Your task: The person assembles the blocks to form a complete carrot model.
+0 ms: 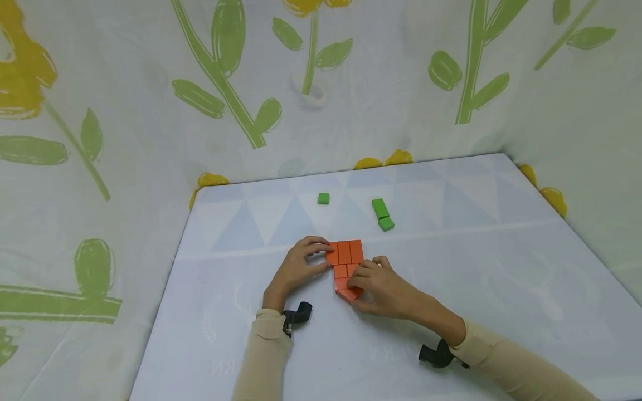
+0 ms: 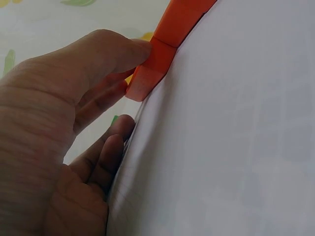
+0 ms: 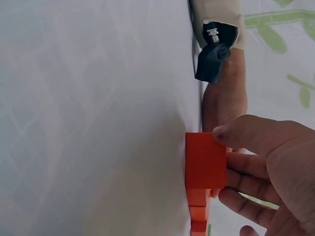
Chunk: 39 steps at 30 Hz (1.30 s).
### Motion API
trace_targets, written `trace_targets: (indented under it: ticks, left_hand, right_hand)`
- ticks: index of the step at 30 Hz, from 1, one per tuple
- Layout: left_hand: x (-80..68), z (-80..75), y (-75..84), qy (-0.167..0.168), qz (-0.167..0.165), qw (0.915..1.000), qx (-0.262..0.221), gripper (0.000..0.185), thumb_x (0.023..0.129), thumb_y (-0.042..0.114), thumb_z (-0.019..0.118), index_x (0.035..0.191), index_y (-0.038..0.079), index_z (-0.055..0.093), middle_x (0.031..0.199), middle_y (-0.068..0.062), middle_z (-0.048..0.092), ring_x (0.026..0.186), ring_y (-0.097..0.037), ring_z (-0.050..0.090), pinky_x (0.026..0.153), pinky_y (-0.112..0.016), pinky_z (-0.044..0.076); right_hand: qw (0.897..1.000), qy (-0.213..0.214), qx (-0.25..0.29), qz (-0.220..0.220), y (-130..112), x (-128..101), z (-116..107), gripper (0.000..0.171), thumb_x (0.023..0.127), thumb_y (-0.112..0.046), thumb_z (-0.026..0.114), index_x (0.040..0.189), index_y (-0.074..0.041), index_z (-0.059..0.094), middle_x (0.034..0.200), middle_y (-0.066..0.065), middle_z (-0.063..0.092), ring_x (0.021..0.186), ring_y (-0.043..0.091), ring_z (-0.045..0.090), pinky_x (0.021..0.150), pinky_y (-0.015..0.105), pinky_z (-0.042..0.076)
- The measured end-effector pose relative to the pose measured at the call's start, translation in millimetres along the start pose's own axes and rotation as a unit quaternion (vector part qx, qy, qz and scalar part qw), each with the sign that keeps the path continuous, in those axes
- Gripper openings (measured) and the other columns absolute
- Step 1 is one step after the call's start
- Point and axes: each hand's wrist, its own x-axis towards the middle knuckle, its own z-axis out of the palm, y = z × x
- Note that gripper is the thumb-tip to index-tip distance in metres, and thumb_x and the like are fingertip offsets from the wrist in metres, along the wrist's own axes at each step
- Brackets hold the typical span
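Note:
Orange blocks [image 1: 344, 252] lie flat together on the table, a row of upright oblongs at the far end and smaller ones running toward me. My left hand [image 1: 295, 272] is at the far left block, pinching it between thumb and fingers; in the left wrist view the thumb [image 2: 110, 51] presses its near side. At the near end, my right hand [image 1: 386, 289] holds an orange block [image 3: 204, 160], thumb on its near face and fingers over the far side. The right hand partly covers the near blocks in the head view.
Beyond the orange group lie a small green block [image 1: 324, 198] and, to its right, a longer green block [image 1: 380, 208] touching a short green one [image 1: 386, 224]. The pale patterned table [image 1: 451, 267] meets flower-print cloth [image 1: 371, 83] behind. Each wrist wears a black camera [image 1: 298, 313].

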Motion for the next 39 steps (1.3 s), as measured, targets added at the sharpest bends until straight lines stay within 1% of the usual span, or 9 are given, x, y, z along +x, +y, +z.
trace_targets:
  ticks: [4, 7, 11, 15, 21, 26, 32, 35, 39]
  left_hand:
    - [0.6, -0.6, -0.5, 0.003, 0.005, 1.0, 0.003, 0.033, 0.088, 0.025, 0.078, 0.121, 0.021, 0.072, 0.131, 0.01, 0.057, 0.125, -0.013, 0.05, 0.103, -0.04, 0.044]
    - [0.4, -0.4, -1.0, 0.0, 0.006, 1.0, 0.005, 0.033, 0.089, 0.025, 0.078, 0.121, 0.021, 0.072, 0.132, 0.01, 0.057, 0.125, -0.014, 0.05, 0.103, -0.041, 0.044]
    - [1.1, -1.5, -0.2, -0.005, 0.004, 1.0, 0.002, 0.033, 0.089, 0.025, 0.077, 0.121, 0.021, 0.072, 0.132, 0.009, 0.057, 0.125, -0.014, 0.05, 0.103, -0.042, 0.044]
    - [2.2, -3.3, 0.7, -0.004, -0.001, 1.0, 0.004, 0.033, 0.089, 0.025, 0.078, 0.121, 0.022, 0.072, 0.132, 0.01, 0.056, 0.125, -0.013, 0.05, 0.103, -0.042, 0.043]
    - [-0.8, -1.8, 0.5, -0.004, -0.018, 0.9997, 0.013, 0.032, 0.089, 0.027, 0.078, 0.121, 0.025, 0.073, 0.132, 0.013, 0.056, 0.125, -0.013, 0.049, 0.104, -0.042, 0.043]
    - [-2.3, 3.9, -1.2, -0.012, -0.027, 0.9996, 0.006, 0.032, 0.089, 0.029, 0.077, 0.12, 0.027, 0.073, 0.132, 0.016, 0.055, 0.127, -0.01, 0.048, 0.105, -0.04, 0.042]
    - [-1.3, 9.6, -0.5, -0.01, -0.019, 0.9998, 0.006, 0.032, 0.089, 0.031, 0.077, 0.12, 0.028, 0.072, 0.131, 0.017, 0.054, 0.126, -0.009, 0.048, 0.105, -0.039, 0.043]
    - [0.3, 9.1, 3.0, -0.012, -0.013, 0.9997, 0.015, 0.032, 0.09, 0.03, 0.076, 0.122, 0.027, 0.072, 0.133, 0.015, 0.054, 0.127, -0.011, 0.048, 0.105, -0.041, 0.042]
    - [1.8, 7.7, 6.7, -0.013, -0.002, 0.9997, 0.021, 0.033, 0.09, 0.029, 0.076, 0.122, 0.024, 0.072, 0.133, 0.011, 0.055, 0.127, -0.015, 0.048, 0.105, -0.043, 0.042]
  right_hand:
    - [1.0, 0.001, 0.001, -0.001, 2, 0, 2, 0.026, 0.076, -0.023, 0.084, 0.098, -0.019, 0.071, 0.095, -0.008, 0.06, 0.091, 0.011, 0.051, 0.085, 0.041, 0.037]
    - [0.999, -0.024, 0.017, 0.014, 2, 1, -1, 0.028, 0.079, -0.027, 0.083, 0.103, -0.019, 0.072, 0.101, -0.008, 0.062, 0.096, 0.012, 0.052, 0.087, 0.041, 0.037]
    - [0.995, -0.045, 0.039, 0.078, 10, 7, -16, 0.031, 0.085, -0.032, 0.08, 0.111, -0.016, 0.073, 0.11, -0.005, 0.065, 0.105, 0.016, 0.054, 0.089, 0.043, 0.037]
    - [0.988, -0.002, 0.028, 0.151, 38, 19, -33, 0.029, 0.088, -0.026, 0.078, 0.111, -0.01, 0.072, 0.108, 0.001, 0.068, 0.106, 0.022, 0.057, 0.088, 0.045, 0.037]
    - [0.965, 0.043, -0.016, 0.26, 96, 37, -43, 0.033, 0.09, -0.028, 0.075, 0.113, -0.004, 0.07, 0.105, 0.011, 0.068, 0.105, 0.032, 0.056, 0.086, 0.052, 0.038]
    - [0.938, 0.003, -0.049, 0.342, 132, 43, -39, 0.046, 0.09, -0.037, 0.073, 0.117, -0.001, 0.068, 0.107, 0.015, 0.065, 0.104, 0.034, 0.055, 0.085, 0.053, 0.039]
    - [0.914, -0.049, -0.049, 0.4, 147, 42, -35, 0.053, 0.09, -0.041, 0.071, 0.112, 0.007, 0.068, 0.103, 0.02, 0.069, 0.094, 0.038, 0.062, 0.086, 0.054, 0.043]
    - [0.907, -0.049, -0.027, 0.418, 150, 42, -35, 0.047, 0.09, -0.036, 0.071, 0.109, 0.007, 0.069, 0.102, 0.021, 0.07, 0.091, 0.036, 0.063, 0.088, 0.053, 0.043]
    - [0.913, -0.003, 0.001, 0.409, 153, 42, -35, 0.036, 0.088, -0.024, 0.073, 0.107, 0.006, 0.07, 0.101, 0.02, 0.07, 0.093, 0.035, 0.062, 0.09, 0.053, 0.041]
